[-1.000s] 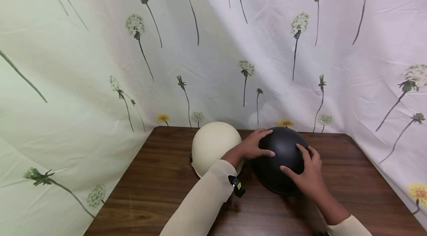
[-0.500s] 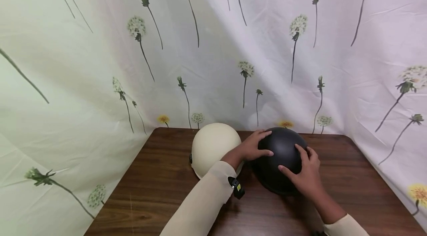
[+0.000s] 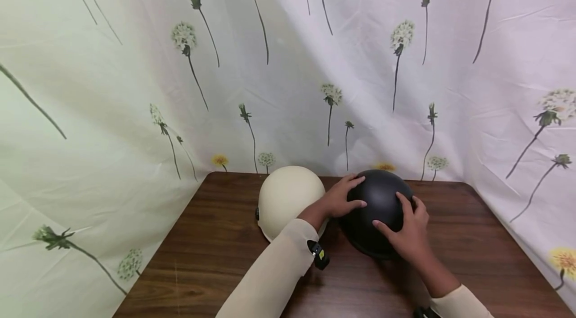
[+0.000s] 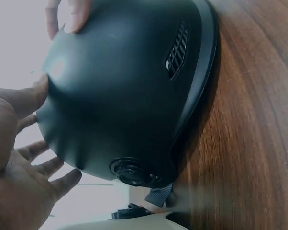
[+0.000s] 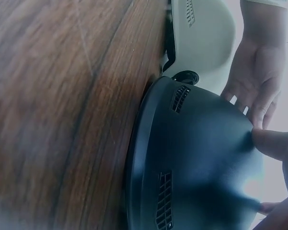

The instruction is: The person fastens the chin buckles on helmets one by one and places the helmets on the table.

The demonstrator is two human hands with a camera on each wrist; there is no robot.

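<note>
A black helmet (image 3: 381,215) sits dome-up on the table, with a slatted vent (image 4: 178,50) and a round side fitting (image 4: 131,171) showing in the left wrist view. My left hand (image 3: 338,200) grips the left of its dome, thumb towards me, fingers bent over the far side. On the right, my right hand (image 3: 411,234) holds the dome with thumb and fingertips spread. Just left stands a cream helmet (image 3: 288,200), partly covered by my left forearm. The right wrist view shows the black helmet's rim close against the wood. The helmet's inside is hidden.
The brown wooden table (image 3: 202,258) has rounded far corners. A white curtain (image 3: 297,78) printed with dandelions hangs close behind its far edge and along both sides. A black strap device (image 3: 318,254) is on my left sleeve.
Both hands and the black helmet have shifted slightly left and away from me. The cream helmet stays in place. My grip on the dome looks the same.
</note>
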